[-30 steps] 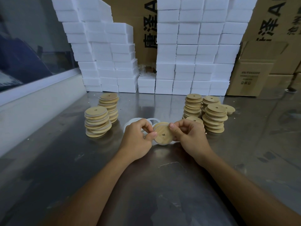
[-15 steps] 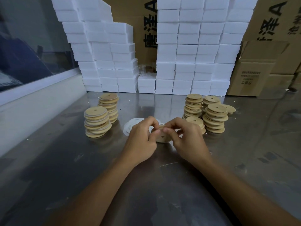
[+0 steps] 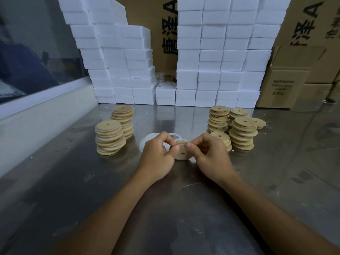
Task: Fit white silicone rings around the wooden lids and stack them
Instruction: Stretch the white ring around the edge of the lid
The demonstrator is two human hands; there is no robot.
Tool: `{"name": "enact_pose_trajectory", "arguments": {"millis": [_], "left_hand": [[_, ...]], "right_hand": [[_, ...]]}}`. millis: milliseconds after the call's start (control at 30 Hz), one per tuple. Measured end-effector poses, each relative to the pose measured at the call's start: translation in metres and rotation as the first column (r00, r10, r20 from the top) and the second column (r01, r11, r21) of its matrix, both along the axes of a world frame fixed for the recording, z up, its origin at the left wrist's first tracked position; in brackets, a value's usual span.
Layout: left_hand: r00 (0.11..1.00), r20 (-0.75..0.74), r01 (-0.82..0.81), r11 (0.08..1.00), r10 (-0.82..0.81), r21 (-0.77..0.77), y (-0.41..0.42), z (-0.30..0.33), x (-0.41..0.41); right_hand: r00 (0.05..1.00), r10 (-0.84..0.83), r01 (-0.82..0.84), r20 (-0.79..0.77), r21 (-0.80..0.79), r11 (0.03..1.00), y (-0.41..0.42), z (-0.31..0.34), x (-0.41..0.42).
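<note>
A round wooden lid with a small centre hole is held between both hands over the steel table. My left hand pinches its left edge and my right hand pinches its right edge, thumbs nearly meeting on top. A thin white silicone ring shows along the lid's rim. Loose white rings lie on the table just behind my left hand. Two stacks of lids with white rims stand at the left. Several stacks of bare wooden lids stand at the right.
White foam boxes are piled in a wall along the back of the steel table. Cardboard cartons stand at the back right. A white ledge borders the table on the left.
The lid was tilted up facing me, then laid flatter as both hands closed over it. Now the fingers have spread slightly and the lid's top shows again.
</note>
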State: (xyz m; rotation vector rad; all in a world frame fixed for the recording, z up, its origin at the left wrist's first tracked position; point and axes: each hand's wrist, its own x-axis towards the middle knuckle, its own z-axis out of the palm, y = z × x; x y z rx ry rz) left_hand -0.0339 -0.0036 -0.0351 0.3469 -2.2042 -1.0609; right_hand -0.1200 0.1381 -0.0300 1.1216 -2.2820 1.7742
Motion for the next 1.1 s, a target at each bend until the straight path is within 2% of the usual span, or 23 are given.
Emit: {"name": "enact_pose_trajectory", "arguments": {"millis": [167,267,367,467,633,767,867,1100], "left_hand": [[1.0,0.003,-0.015,0.998,0.015,0.066,-0.001,0.001,0.0],[1.0,0.023,-0.015,0.987,0.012,0.158,-0.002,0.003,0.001],[0.999,0.043,-0.025,0.982,0.017,0.186,-0.003,0.005,0.002],[0.999,0.04,-0.033,0.984,0.027,0.176,-0.003,0.008,0.004],[0.999,0.036,-0.035,0.988,0.03,0.148,-0.001,0.008,0.004],[0.999,-0.004,-0.036,0.999,0.036,0.033,0.001,0.006,0.005],[0.999,0.018,-0.031,0.998,0.032,-0.054,-0.001,0.006,0.005],[0.997,0.043,-0.065,0.998,0.065,0.006,-0.004,0.005,0.004]], "right_hand": [[1.0,-0.028,0.028,-0.009,0.015,0.999,0.003,-0.001,-0.005],[1.0,-0.014,0.014,0.009,0.009,1.0,0.005,-0.002,-0.008],[0.999,0.019,-0.019,0.042,0.005,1.0,0.005,-0.002,-0.01],[0.998,0.023,-0.024,0.059,0.012,1.0,0.005,-0.003,-0.011],[1.0,-0.018,0.019,-0.015,0.028,0.999,0.004,-0.004,-0.011],[0.997,-0.041,0.044,-0.06,0.043,0.998,0.005,-0.002,-0.01],[0.998,-0.047,0.049,-0.039,0.035,0.998,0.006,0.0,-0.009],[0.999,-0.036,0.036,0.001,0.033,0.999,0.005,0.0,-0.008]]}}
